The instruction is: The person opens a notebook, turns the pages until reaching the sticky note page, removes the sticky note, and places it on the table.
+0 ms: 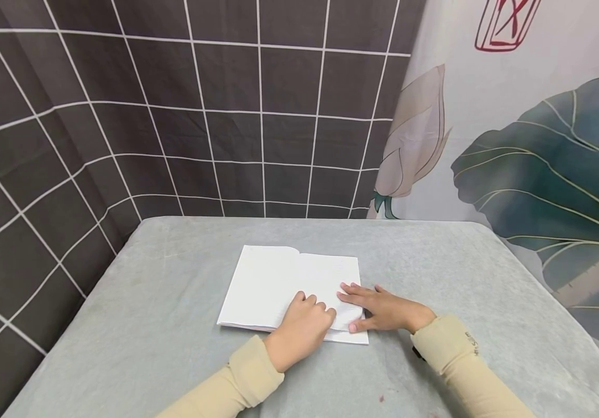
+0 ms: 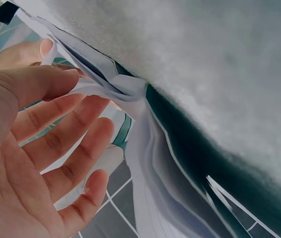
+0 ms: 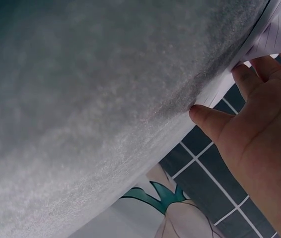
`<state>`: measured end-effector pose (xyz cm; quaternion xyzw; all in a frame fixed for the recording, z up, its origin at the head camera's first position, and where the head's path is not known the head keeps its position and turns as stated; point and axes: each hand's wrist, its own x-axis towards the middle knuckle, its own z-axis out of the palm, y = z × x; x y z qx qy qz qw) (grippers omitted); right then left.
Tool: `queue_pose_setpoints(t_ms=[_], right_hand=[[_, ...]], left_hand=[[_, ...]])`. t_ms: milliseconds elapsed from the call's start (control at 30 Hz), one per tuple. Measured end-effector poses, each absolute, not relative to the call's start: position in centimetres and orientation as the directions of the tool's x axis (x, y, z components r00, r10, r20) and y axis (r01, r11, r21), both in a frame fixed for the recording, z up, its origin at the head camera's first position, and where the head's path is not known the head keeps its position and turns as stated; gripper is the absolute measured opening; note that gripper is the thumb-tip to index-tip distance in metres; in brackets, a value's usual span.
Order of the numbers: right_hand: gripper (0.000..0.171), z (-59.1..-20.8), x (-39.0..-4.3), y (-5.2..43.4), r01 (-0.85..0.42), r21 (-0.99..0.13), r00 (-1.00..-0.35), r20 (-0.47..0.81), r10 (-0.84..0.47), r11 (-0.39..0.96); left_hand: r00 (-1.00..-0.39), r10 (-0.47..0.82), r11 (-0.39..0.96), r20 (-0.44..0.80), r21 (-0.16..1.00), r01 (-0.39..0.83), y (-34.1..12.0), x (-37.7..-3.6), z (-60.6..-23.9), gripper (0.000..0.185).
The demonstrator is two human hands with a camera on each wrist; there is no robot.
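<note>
Lying open on the grey table cover (image 1: 174, 325), a white notebook (image 1: 273, 278) is seen near the middle of the table. Its lower right page corner is pinched between thumb and curled fingers of the left hand (image 1: 301, 328). The right hand (image 1: 388, 310) is laid flat on the right page, fingers straight, grasping nothing.

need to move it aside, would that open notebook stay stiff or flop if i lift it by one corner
Probably floppy: the notebook looks thin and soft-covered, and the left hand already bends its pages easily. It seems light. Pushed, it may drag rather than glide, since the grey table cover looks fuzzy.
</note>
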<state>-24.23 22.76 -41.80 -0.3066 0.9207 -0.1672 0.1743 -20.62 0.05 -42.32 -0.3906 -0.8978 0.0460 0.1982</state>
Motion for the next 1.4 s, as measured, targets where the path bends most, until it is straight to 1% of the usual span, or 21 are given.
queue_pose_setpoints(t_ms=[300,533,733,867,967,1200,1400], right_hand=[[0.081,-41.8,-24.3,22.8,-0.51,-0.408,-0.753,-0.214,-0.622,0.757],[0.082,-41.7,-24.0,22.8,-0.501,-0.426,-0.754,-0.213,-0.622,0.753],[0.082,-41.7,-23.9,22.8,-0.525,-0.424,-0.75,-0.178,-0.637,0.737],[0.084,-41.9,-23.8,22.9,-0.529,-0.407,-0.763,-0.154,-0.627,0.744],[0.089,-42.0,-23.7,22.9,-0.519,-0.396,-0.78,-0.143,-0.609,0.758],[0.105,-42.3,-23.8,22.9,-0.498,-0.399,-0.807,-0.113,-0.58,0.77],[0.113,-42.4,-23.9,23.0,-0.471,-0.399,-0.83,-0.101,-0.548,0.787]], left_hand=[[-0.619,0.716,0.695,0.324,-0.245,0.676,0.2,-20.8,-42.4,0.006],[-0.61,0.718,0.693,0.336,-0.259,0.673,0.2,-20.8,-42.5,0.005],[-0.616,0.709,0.699,0.343,-0.231,0.676,0.1,-20.8,-42.2,0.005],[-0.622,0.698,0.707,0.354,-0.205,0.677,0.0,-20.9,-42.1,0.004],[-0.626,0.688,0.713,0.368,-0.177,0.679,-0.2,-21.0,-42.0,0.005],[-0.642,0.663,0.715,0.385,-0.072,0.696,-0.6,-21.6,-42.0,0.008],[-0.667,0.631,0.711,0.397,0.048,0.701,-1.0,-22.0,-41.6,0.006]])
